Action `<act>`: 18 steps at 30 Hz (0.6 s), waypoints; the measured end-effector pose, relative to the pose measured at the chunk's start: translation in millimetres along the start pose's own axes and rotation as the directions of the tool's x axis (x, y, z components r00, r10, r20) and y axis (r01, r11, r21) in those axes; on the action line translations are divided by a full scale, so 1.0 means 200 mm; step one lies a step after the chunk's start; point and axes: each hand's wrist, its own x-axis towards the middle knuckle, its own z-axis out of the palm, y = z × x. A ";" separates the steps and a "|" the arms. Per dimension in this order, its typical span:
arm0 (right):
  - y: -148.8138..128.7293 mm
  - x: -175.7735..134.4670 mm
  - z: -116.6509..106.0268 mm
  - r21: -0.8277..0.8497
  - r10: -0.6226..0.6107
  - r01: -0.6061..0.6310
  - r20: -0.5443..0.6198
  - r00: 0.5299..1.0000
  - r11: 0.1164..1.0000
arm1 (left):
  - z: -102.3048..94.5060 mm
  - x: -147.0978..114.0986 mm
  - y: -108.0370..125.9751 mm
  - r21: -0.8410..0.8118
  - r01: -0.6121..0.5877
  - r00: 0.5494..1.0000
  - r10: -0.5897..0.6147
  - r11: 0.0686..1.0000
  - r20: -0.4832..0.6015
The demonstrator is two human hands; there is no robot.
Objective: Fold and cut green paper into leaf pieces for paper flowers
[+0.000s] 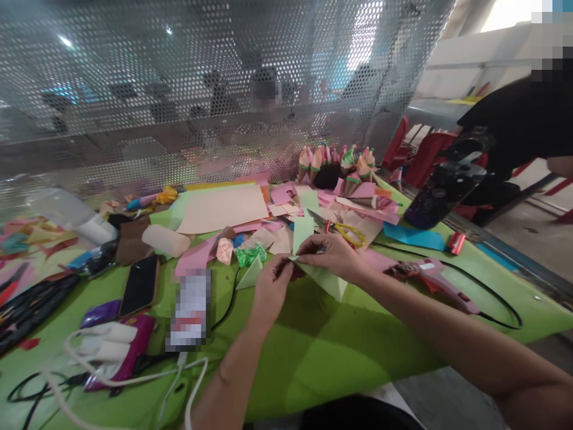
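My left hand [278, 276] and my right hand [329, 254] meet over the green table [358, 340], thumbs and fingers pinching a pale green sheet of paper [329, 282]. The sheet hangs below my right hand in a pointed, folded shape; the pinched edge is partly hidden by my fingers. Just behind my hands is a light green paper strip [303, 232]. Scissors with yellow handles [351, 235] lie beyond my right hand. Near my left hand are a small folded green paper piece [250, 275] and a shiny green wrapper [251, 255].
Paper ice cream cones [317, 165] stand at the back. A pink glue gun [443, 283] with its black cable and a dark bottle [443, 185] are on the right. Phones [139, 285] and a purple power strip [139, 349] with white cables lie left. Someone in black stands at the right.
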 end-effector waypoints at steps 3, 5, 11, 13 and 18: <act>0.00 0.00 0.00 -0.021 -0.006 0.006 0.002 1.000 1.000 | 0.00 0.00 0.00 -0.008 0.002 1.000 -0.002 1.000 -0.004; 0.01 0.00 0.00 -0.035 -0.015 0.015 0.003 1.000 0.999 | 0.00 0.00 -0.01 -0.011 0.015 1.000 -0.015 1.000 -0.005; 0.01 -0.01 0.00 -0.080 -0.034 0.033 -0.011 0.999 0.996 | 0.01 0.00 0.00 -0.004 0.035 0.999 -0.035 0.999 -0.004; 0.02 -0.01 0.00 -0.107 -0.040 0.038 -0.018 0.999 0.993 | 0.01 0.00 0.00 -0.008 0.043 0.999 -0.043 0.999 0.002; 0.03 -0.02 0.01 -0.194 -0.066 0.056 -0.044 0.997 0.979 | 0.01 -0.01 0.02 -0.006 0.045 0.999 -0.045 0.999 -0.003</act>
